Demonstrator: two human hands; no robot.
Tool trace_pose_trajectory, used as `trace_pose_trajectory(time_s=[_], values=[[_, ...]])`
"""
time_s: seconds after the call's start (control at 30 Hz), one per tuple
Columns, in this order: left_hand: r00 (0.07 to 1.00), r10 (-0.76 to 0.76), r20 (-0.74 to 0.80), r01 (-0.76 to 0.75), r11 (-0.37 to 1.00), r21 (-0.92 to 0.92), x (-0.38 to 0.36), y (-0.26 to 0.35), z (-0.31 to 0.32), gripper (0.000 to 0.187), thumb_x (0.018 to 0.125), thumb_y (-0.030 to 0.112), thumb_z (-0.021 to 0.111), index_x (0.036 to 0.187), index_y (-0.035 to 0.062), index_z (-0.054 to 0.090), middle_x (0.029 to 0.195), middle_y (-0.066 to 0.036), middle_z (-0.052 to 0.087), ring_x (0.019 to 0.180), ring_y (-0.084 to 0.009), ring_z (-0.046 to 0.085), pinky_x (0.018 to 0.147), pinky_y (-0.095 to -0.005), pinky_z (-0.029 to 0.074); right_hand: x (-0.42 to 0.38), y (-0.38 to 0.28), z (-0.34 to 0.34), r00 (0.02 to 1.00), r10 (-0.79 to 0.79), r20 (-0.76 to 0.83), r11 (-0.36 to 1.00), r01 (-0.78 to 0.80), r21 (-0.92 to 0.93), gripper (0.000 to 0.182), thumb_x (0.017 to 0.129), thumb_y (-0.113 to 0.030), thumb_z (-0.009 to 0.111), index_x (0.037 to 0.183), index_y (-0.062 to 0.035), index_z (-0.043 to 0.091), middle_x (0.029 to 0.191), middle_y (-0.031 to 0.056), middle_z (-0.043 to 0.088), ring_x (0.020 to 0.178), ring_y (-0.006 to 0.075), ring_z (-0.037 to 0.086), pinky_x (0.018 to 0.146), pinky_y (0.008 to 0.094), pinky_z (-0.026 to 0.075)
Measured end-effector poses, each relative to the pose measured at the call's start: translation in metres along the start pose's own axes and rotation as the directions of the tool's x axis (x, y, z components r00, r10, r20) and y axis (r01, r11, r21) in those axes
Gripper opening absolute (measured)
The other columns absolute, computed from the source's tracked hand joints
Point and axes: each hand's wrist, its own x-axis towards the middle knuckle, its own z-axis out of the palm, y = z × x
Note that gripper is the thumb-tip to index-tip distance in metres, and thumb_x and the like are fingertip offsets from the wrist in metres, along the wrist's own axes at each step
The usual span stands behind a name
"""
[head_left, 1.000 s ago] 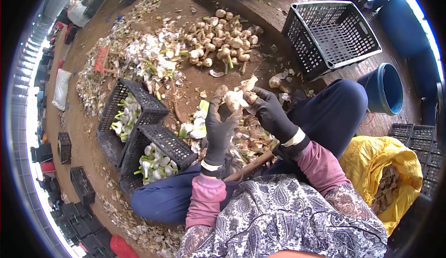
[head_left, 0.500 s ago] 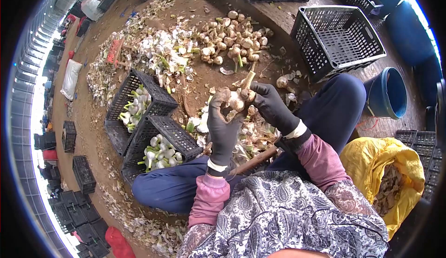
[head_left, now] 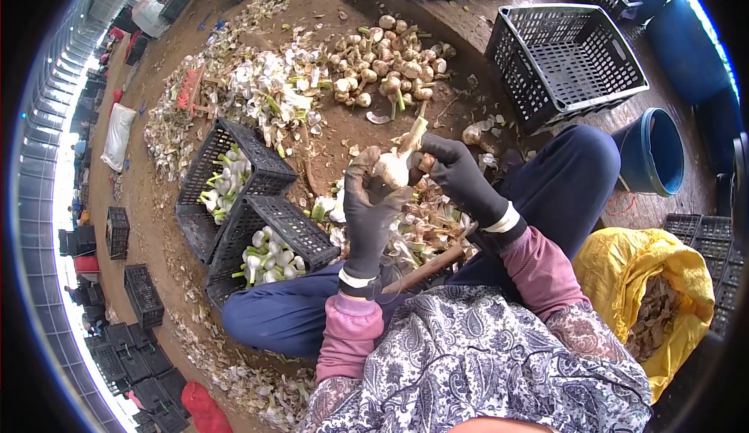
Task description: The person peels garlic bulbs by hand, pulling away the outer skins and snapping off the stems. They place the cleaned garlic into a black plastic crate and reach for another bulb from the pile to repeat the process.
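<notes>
A garlic bulb (head_left: 392, 169) with a pale, whitish side and a long cut stem (head_left: 413, 134) is held in front of me. My left hand (head_left: 370, 207), in a dark glove with soiled fingertips, curls its thumb and fingers around it. Close to the stem, my right hand (head_left: 466, 179), also gloved, pinches what looks like a brownish piece of garlic skin (head_left: 426, 162); its fingertips partly hide this. Beyond the hands lies a heap of unpeeled garlic bulbs (head_left: 390, 62). Whiter bulbs with trimmed green stems (head_left: 271, 258) fill a tilted black crate (head_left: 289, 226) left of my hands.
A second tilted crate (head_left: 257, 156) holds more white garlic. Loose skins (head_left: 269, 90) cover the ground ahead. Rightward stand a black crate (head_left: 569, 62), a blue bucket (head_left: 649, 152) and a yellow sack (head_left: 616, 257) with dry skins inside. A wooden handle (head_left: 425, 269) lies by my legs.
The bulb shows a whiter side than before, where brown outer skin showed earlier. My right fingers have drawn slightly away from it with a brownish piece. My left hand still holds the bulb.
</notes>
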Motion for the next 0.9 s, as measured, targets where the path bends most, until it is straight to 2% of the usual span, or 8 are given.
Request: trace_pose_trajectory(time_s=[0.07,0.17,0.2,0.4,0.6,0.73,0.83,0.9], values=[[0.999,-0.046,-0.026,0.045,0.999,-0.027,0.000,0.002,0.003,0.075,0.079,-0.004,0.077,0.145,0.0056,0.043,0.130,-0.007,0.057,0.116,-0.0161,0.059,0.095,-0.0317,0.055,0.000,0.002,-0.003,0.996,0.065,0.061,0.957,-0.079,0.279,0.020,0.097,-0.009,0.065,0.113,0.0022,0.069,0.100,0.0023,0.070,0.091,0.0079,0.062,0.081,0.0265,0.051],[0.999,-0.001,-0.053,-0.001,0.999,-0.035,0.002,0.003,0.011,0.074,0.079,-0.006,0.075,0.145,0.0053,0.044,0.128,-0.006,0.058,0.111,-0.0146,0.060,0.091,-0.0305,0.056,0.005,-0.010,0.010,0.994,0.078,-0.082,0.991,-0.068,0.116,0.019,0.100,-0.017,0.066,0.105,0.0005,0.069,0.093,0.0000,0.068,0.086,0.0072,0.062,0.078,0.0250,0.050],[0.999,0.005,-0.034,-0.006,1.000,-0.019,0.002,0.001,0.008,0.073,0.080,-0.005,0.074,0.145,0.0054,0.044,0.128,-0.006,0.058,0.110,-0.0143,0.060,0.090,-0.0297,0.056,0.004,-0.012,0.014,0.979,0.187,-0.079,0.960,-0.165,0.226,0.017,0.101,-0.015,0.063,0.102,0.0016,0.068,0.089,-0.0034,0.066,0.082,0.0071,0.060,0.077,0.0246,0.049],[0.998,0.002,0.066,0.000,0.999,-0.034,0.002,-0.012,-0.012,0.054,0.093,0.007,0.063,0.144,0.0039,0.045,0.123,-0.008,0.061,0.100,-0.0141,0.063,0.082,-0.0264,0.055,0.003,0.001,0.005,0.991,0.102,-0.081,0.993,-0.096,0.070,0.019,0.087,0.008,0.058,0.102,0.0025,0.068,0.083,-0.0009,0.066,0.079,0.0092,0.059,0.075,0.0266,0.049],[0.924,-0.327,0.198,0.375,0.874,-0.309,0.015,-0.005,-0.015,0.057,0.107,0.049,0.038,0.137,0.0020,0.050,0.111,-0.009,0.066,0.090,-0.0167,0.069,0.068,-0.0280,0.057,0.005,0.002,0.013,0.942,-0.282,-0.181,0.801,0.128,-0.584,0.024,0.074,0.006,0.066,0.097,-0.0015,0.068,0.090,0.0128,0.064,0.076,0.0261,0.064,0.072,0.0348,0.052],[0.974,0.022,-0.225,-0.007,0.998,0.067,0.014,-0.027,0.003,0.055,0.106,0.045,0.043,0.136,0.0000,0.051,0.114,-0.012,0.063,0.090,-0.0183,0.066,0.071,-0.0273,0.054,0.000,-0.006,0.036,0.912,-0.398,-0.097,0.685,0.224,-0.694,0.021,0.074,0.007,0.064,0.092,-0.0031,0.065,0.095,0.0146,0.064,0.082,0.0381,0.065,0.069,0.0415,0.052],[0.968,-0.252,0.019,0.251,0.949,-0.192,0.020,-0.008,-0.003,0.055,0.105,0.043,0.045,0.140,0.0002,0.049,0.117,-0.012,0.062,0.097,-0.0196,0.066,0.079,-0.0299,0.056,0.000,-0.009,0.026,0.932,-0.362,-0.036,0.727,0.257,-0.637,0.019,0.073,0.007,0.064,0.090,-0.0023,0.064,0.094,0.0148,0.064,0.083,0.0358,0.066,0.070,0.0385,0.053],[0.911,-0.396,0.115,0.412,0.859,-0.304,0.024,-0.005,-0.013,0.052,0.106,0.041,0.045,0.140,0.0010,0.050,0.123,-0.012,0.062,0.107,-0.0203,0.065,0.084,-0.0325,0.056,0.003,-0.003,0.023,0.937,-0.339,-0.090,0.841,0.259,-0.475,0.012,0.084,-0.002,0.066,0.096,-0.0013,0.068,0.093,0.0111,0.066,0.084,0.0254,0.067,0.070,0.0347,0.052]])
